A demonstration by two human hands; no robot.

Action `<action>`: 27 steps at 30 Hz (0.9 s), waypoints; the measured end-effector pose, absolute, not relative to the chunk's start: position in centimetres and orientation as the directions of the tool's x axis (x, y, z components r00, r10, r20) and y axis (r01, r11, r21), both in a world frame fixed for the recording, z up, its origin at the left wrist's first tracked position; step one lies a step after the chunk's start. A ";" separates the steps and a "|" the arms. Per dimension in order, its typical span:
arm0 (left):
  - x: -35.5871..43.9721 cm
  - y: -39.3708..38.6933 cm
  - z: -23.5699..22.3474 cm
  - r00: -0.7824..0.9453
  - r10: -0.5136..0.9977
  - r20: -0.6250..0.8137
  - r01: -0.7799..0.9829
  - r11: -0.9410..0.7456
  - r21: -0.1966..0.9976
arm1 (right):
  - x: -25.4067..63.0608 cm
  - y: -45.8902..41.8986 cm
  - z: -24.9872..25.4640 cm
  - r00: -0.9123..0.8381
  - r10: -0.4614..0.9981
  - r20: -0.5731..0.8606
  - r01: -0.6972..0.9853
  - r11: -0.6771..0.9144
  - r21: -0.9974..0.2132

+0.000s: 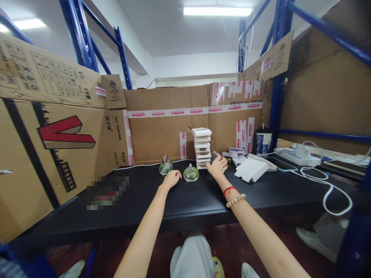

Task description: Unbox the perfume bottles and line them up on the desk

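A round glass perfume bottle (191, 174) with green inside stands on the black table between my hands, its spray nozzle bare. My left hand (173, 178) rests on the table just left of it, fingers curled in, with nothing visible in them. Behind that hand are similar capped bottles (165, 166), close together. My right hand (218, 166) is around another perfume bottle (213, 155), which looks darker and is mostly hidden by the fingers; only its upper part and nozzle show. A stack of white boxes (202, 144) rises just behind, left of my right hand.
Opened white cartons (251, 169) lie to the right, near a patterned cup (263, 142). Beyond are a power strip (298, 156) and a looping white cable (326, 187). Cardboard panels (168, 131) wall the back and left, with blue rack posts (279, 92) at the side.
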State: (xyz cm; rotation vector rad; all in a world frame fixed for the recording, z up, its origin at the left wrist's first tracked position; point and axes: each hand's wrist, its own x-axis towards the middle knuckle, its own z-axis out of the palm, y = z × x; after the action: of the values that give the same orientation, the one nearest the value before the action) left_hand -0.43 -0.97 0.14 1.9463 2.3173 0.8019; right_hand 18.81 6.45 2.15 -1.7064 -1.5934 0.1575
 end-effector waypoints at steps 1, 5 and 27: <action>-0.4 -1.0 0.2 -0.228 0.923 0.311 0.917 0.096 0.387 | 18.7 6.6 1.9 0.203 0.902 0.381 0.799 0.072 -0.596; -0.4 -1.0 0.2 -0.227 0.922 0.313 0.916 0.094 0.389 | 18.5 6.9 1.4 0.161 0.955 0.249 0.832 0.004 -0.554; -0.4 -1.0 0.2 -0.223 0.924 0.309 0.913 0.088 0.397 | 19.3 6.9 1.5 0.091 0.977 0.191 0.912 -0.005 -0.410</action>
State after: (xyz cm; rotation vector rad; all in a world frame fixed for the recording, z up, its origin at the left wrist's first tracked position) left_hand -0.36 -1.03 0.19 1.9446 2.3012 0.8133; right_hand 19.33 6.92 1.52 -1.9494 -1.8535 0.2050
